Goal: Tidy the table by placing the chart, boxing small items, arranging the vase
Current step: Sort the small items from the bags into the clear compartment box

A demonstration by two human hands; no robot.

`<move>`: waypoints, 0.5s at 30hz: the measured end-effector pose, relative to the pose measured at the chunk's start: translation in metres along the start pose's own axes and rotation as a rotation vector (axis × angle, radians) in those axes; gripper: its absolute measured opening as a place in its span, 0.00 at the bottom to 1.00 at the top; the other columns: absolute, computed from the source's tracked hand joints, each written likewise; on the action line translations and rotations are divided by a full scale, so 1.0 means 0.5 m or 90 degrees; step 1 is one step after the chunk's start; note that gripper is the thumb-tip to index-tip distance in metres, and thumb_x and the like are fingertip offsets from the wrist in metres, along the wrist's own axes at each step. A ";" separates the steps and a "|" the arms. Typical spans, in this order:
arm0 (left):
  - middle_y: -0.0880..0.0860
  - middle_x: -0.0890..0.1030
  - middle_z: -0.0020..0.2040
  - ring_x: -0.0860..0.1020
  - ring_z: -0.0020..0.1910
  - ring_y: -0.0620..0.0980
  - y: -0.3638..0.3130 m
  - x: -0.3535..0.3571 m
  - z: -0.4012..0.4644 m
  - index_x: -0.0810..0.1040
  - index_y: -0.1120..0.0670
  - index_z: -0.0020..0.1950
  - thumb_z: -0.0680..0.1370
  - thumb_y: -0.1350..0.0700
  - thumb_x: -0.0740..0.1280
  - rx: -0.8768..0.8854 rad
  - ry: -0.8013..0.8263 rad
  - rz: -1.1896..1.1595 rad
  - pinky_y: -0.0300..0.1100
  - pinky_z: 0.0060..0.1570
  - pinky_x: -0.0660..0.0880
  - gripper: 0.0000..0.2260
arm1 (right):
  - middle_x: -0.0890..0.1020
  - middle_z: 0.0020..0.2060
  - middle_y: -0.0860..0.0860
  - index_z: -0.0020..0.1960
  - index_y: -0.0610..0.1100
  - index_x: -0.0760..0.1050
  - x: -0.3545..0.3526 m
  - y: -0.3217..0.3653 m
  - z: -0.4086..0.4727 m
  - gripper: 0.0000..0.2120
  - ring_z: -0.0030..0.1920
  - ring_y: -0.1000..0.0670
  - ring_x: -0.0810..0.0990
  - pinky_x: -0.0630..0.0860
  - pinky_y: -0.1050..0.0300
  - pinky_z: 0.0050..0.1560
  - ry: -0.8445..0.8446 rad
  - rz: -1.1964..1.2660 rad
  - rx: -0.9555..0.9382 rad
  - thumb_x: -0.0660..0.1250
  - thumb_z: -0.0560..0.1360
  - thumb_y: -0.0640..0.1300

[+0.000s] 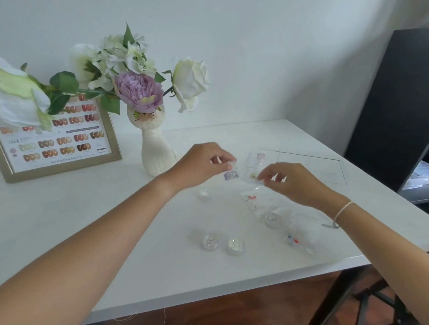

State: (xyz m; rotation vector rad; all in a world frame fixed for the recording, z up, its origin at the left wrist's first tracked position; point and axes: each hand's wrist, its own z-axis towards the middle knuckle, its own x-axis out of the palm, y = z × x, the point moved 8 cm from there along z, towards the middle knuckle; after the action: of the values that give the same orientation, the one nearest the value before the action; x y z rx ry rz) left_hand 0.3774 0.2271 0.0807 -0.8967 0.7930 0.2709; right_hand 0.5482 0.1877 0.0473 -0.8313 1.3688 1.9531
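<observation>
Far left, back of white counter [73,218]: framed colour chart [56,142], standing tilted back against the wall, partly hidden by white blooms. Just right of it: white vase [155,153], upright, holding white flowers and one lilac bloom [139,90].

Centre: left hand [203,162] raised above the counter, fingers [229,163] pinched together on a small clear packet [231,174] with purple-grey contents. Below the hand, one small round jar [204,193] on the counter. Nearer the front edge, two more round jars [210,241] side by side, close but whether touching I cannot tell.

Right of centre: right hand [295,183], fingers drawn together at a clear bag [258,200] with red-printed pieces inside; grip itself blurred. Behind both hands: clear box [330,166], flat on the counter; blurred, contents cannot be told. Fourth jar [271,219] and another clear bag [298,242] lie under the right forearm. Thin cord bracelet [342,211] on the right wrist.
</observation>
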 end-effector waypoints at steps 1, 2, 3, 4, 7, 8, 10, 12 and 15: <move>0.48 0.79 0.44 0.74 0.37 0.39 -0.014 0.004 0.022 0.83 0.52 0.51 0.73 0.58 0.69 0.008 -0.002 -0.001 0.24 0.39 0.68 0.08 | 0.80 0.40 0.57 0.41 0.58 0.77 0.009 0.004 -0.011 0.08 0.39 0.53 0.75 0.70 0.73 0.39 0.052 0.001 -0.003 0.68 0.72 0.44; 0.49 0.79 0.45 0.74 0.37 0.39 -0.026 0.008 0.043 0.82 0.52 0.51 0.73 0.58 0.69 0.013 -0.003 -0.002 0.24 0.39 0.68 0.08 | 0.80 0.42 0.57 0.42 0.59 0.77 0.019 0.007 -0.023 0.07 0.40 0.53 0.76 0.71 0.71 0.40 0.106 0.004 -0.003 0.69 0.72 0.46; 0.49 0.79 0.46 0.74 0.37 0.39 -0.036 0.014 0.064 0.82 0.52 0.52 0.74 0.57 0.69 0.015 -0.002 -0.002 0.23 0.39 0.68 0.08 | 0.80 0.44 0.57 0.43 0.60 0.77 0.027 0.009 -0.035 0.06 0.42 0.53 0.76 0.71 0.69 0.42 0.152 0.008 0.000 0.70 0.71 0.49; 0.49 0.79 0.47 0.73 0.36 0.39 -0.045 0.022 0.084 0.82 0.52 0.52 0.74 0.57 0.68 0.017 0.001 -0.001 0.22 0.38 0.67 0.08 | 0.79 0.45 0.57 0.44 0.61 0.76 0.033 0.009 -0.047 0.05 0.44 0.53 0.76 0.72 0.67 0.43 0.185 0.011 0.006 0.70 0.69 0.52; 0.47 0.77 0.46 0.72 0.36 0.36 -0.059 0.052 0.135 0.82 0.54 0.53 0.74 0.58 0.68 0.014 0.009 0.009 0.19 0.36 0.65 0.09 | 0.77 0.48 0.59 0.48 0.61 0.76 0.043 0.005 -0.069 0.10 0.45 0.56 0.74 0.70 0.67 0.44 0.229 0.002 0.014 0.71 0.67 0.57; 0.47 0.77 0.46 0.72 0.36 0.35 -0.058 0.062 0.149 0.82 0.55 0.53 0.74 0.58 0.68 0.009 0.012 0.014 0.18 0.36 0.65 0.09 | 0.76 0.48 0.60 0.49 0.61 0.76 0.046 0.003 -0.074 0.12 0.45 0.57 0.74 0.69 0.67 0.44 0.235 -0.002 0.010 0.71 0.67 0.57; 0.49 0.79 0.49 0.72 0.37 0.36 -0.048 0.084 0.171 0.81 0.56 0.53 0.75 0.58 0.67 -0.006 0.025 0.027 0.17 0.36 0.64 0.09 | 0.75 0.48 0.61 0.50 0.61 0.75 0.053 -0.001 -0.082 0.13 0.46 0.58 0.73 0.69 0.67 0.46 0.250 -0.008 0.004 0.71 0.66 0.57; 0.51 0.81 0.54 0.74 0.42 0.40 -0.033 0.103 0.189 0.82 0.57 0.52 0.74 0.59 0.67 -0.025 0.038 0.034 0.18 0.37 0.64 0.09 | 0.75 0.49 0.61 0.51 0.61 0.74 0.062 -0.007 -0.089 0.14 0.47 0.59 0.72 0.69 0.67 0.47 0.266 -0.018 0.002 0.71 0.67 0.57; 0.52 0.81 0.57 0.77 0.54 0.46 -0.009 0.126 0.206 0.81 0.57 0.53 0.75 0.59 0.66 -0.059 0.058 0.041 0.29 0.47 0.67 0.09 | 0.74 0.49 0.60 0.52 0.60 0.74 0.072 -0.015 -0.092 0.13 0.47 0.60 0.71 0.68 0.68 0.47 0.272 -0.037 -0.003 0.70 0.68 0.54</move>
State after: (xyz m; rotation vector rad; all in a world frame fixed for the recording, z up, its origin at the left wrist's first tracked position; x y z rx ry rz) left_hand 0.4749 0.2985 0.0762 -0.9776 0.9012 0.3276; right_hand 0.5387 0.1504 0.0024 -1.3311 1.5539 1.7983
